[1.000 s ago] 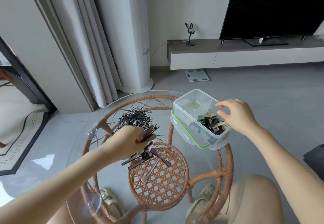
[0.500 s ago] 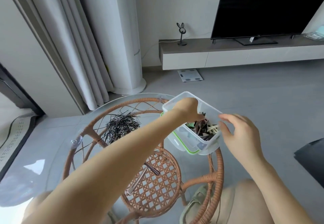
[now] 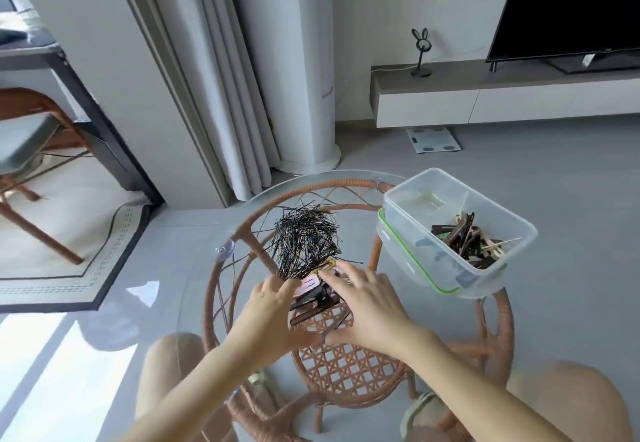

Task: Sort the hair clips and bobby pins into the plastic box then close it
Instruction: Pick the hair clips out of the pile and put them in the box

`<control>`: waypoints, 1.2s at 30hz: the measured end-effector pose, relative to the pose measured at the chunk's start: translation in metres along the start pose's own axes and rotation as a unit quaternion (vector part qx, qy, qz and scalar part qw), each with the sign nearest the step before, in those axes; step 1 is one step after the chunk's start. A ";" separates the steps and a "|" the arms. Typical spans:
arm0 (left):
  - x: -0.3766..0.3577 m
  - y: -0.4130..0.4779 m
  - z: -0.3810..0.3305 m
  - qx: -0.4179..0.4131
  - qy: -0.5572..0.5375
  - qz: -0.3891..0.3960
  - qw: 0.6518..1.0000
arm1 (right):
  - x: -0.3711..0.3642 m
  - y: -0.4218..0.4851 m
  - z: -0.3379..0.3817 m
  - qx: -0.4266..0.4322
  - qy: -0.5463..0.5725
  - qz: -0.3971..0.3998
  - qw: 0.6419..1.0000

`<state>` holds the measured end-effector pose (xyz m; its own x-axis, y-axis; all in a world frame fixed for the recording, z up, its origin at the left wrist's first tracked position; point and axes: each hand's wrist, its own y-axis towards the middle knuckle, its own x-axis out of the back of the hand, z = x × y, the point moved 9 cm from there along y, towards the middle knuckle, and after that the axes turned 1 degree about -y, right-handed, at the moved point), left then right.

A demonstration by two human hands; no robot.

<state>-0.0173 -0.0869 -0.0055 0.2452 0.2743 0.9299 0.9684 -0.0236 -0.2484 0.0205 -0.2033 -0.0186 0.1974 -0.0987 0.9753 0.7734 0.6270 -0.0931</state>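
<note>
Hair clips now under right hand

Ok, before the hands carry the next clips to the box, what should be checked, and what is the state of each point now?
1. Plastic box open: ok, nothing covers it.
2. Lid near: ok, it lies under the box.
3. Hands on the hair clips: ok, left hand and right hand both touch them.
4. Firm grip on the clips: cannot tell.
5. Bobby pins sorted: not ok, heaped on the table.
6. Box steady: cannot tell, it sits at the table's edge.
</note>
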 end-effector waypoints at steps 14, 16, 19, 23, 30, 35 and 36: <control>-0.004 0.002 -0.012 -0.103 -0.047 -0.076 0.991 | 0.010 -0.016 0.020 0.112 -0.012 -0.117 0.987; -0.008 0.001 -0.016 -0.126 -0.044 -0.067 0.989 | 0.009 -0.023 0.013 0.107 0.009 -0.114 0.988; -0.009 0.000 -0.015 -0.132 -0.055 -0.070 0.987 | 0.018 -0.032 -0.001 0.076 0.051 -0.127 0.988; -0.007 -0.002 -0.018 -0.148 -0.064 -0.082 0.984 | 0.041 -0.044 -0.028 0.005 0.122 -0.156 0.980; -0.011 -0.004 -0.030 -0.152 -0.072 -0.071 0.983 | 0.092 -0.074 -0.078 -0.105 0.246 -0.224 0.937; -0.024 0.001 -0.050 -0.183 -0.001 -0.033 0.982 | 0.139 -0.095 -0.128 -0.162 0.359 -0.289 0.872; -0.026 0.002 -0.055 -0.188 0.015 -0.027 0.982 | 0.147 -0.099 -0.143 -0.182 0.360 -0.311 0.860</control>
<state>-0.0192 -0.1474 -0.0156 0.1896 0.2574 0.9475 0.9269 -0.3654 -0.0862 0.0589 -0.3900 0.1058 -0.1032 -0.8632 0.4942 0.9758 0.0084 0.2184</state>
